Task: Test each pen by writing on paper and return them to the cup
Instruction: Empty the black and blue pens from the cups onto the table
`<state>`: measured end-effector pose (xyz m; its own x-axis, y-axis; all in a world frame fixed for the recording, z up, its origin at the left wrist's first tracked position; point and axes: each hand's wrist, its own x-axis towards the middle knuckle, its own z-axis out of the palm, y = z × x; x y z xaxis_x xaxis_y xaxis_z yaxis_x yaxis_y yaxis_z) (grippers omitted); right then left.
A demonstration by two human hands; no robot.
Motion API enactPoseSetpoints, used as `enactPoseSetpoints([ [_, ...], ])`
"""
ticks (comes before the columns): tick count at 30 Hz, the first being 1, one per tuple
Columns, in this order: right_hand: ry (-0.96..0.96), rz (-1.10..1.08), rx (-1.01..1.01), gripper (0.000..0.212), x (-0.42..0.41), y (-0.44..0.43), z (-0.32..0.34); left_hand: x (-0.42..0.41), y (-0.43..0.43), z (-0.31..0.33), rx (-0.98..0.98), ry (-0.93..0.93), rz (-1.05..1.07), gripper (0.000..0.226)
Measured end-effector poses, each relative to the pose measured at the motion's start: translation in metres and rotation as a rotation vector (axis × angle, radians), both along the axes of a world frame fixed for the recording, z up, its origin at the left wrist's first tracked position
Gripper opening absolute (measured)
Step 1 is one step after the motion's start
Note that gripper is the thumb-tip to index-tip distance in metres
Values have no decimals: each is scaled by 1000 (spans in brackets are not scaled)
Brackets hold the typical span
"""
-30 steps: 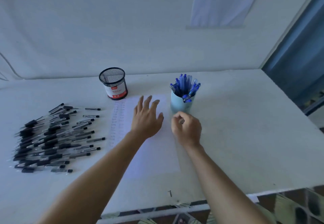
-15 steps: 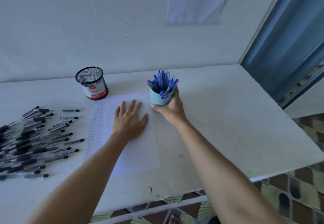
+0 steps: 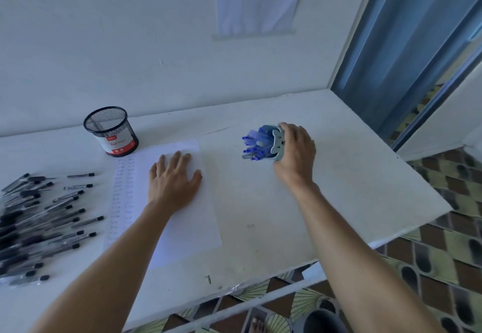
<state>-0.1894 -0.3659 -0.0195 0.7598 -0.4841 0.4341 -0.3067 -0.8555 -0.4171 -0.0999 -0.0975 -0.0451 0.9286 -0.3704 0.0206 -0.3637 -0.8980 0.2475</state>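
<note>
My right hand (image 3: 296, 154) grips a light blue cup (image 3: 277, 144) and tips it onto its side, mouth toward the left. Several blue pens (image 3: 254, 146) stick out of the cup, just above the white table (image 3: 339, 189). My left hand (image 3: 173, 178) lies flat with straight fingers on a white sheet of paper (image 3: 187, 225), which carries columns of small written marks (image 3: 124, 189) along its left side.
A black mesh pen holder (image 3: 110, 130) with a red and white label stands behind the paper. A big heap of black pens (image 3: 39, 223) covers the table's left part. The table's right edge drops to a tiled floor (image 3: 443, 254).
My right hand took hold of the blue cup, carried it to the right away from the paper and tilted it sideways. My left hand settled flat on the paper.
</note>
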Motion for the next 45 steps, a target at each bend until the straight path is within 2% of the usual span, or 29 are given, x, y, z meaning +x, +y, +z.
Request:
enactPoseSetpoints([
  [3,103,18,-192,81,-16,-5,0,0,0,-1,2,2,2,59],
  [7,62,-56,-440,71,-33,-3,-8,0,0,-1,7,1,1,60],
  [9,51,-100,-511,67,-41,-3,-6,-1,0,-1,3,2,1,60],
  [13,91,-180,-535,74,-51,-12,4,-1,0,-1,8,6,3,60],
  [21,200,-392,-367,95,-76,-35,8,0,1,-2,4,6,7,60],
  [25,192,-471,-279,105,-82,-42,8,0,1,-1,6,3,5,61],
  [31,37,-503,-106,93,-69,-26,6,0,0,0,6,7,3,61],
  [35,-138,-409,-10,85,-51,1,11,1,1,0,-8,12,3,62],
  [39,-227,-210,106,87,-27,41,20,3,4,3,-108,61,42,63],
  [42,-223,-41,269,82,1,77,22,7,6,11,-297,130,90,59],
  [45,-234,154,535,80,32,110,18,14,17,25,-580,241,221,46],
])
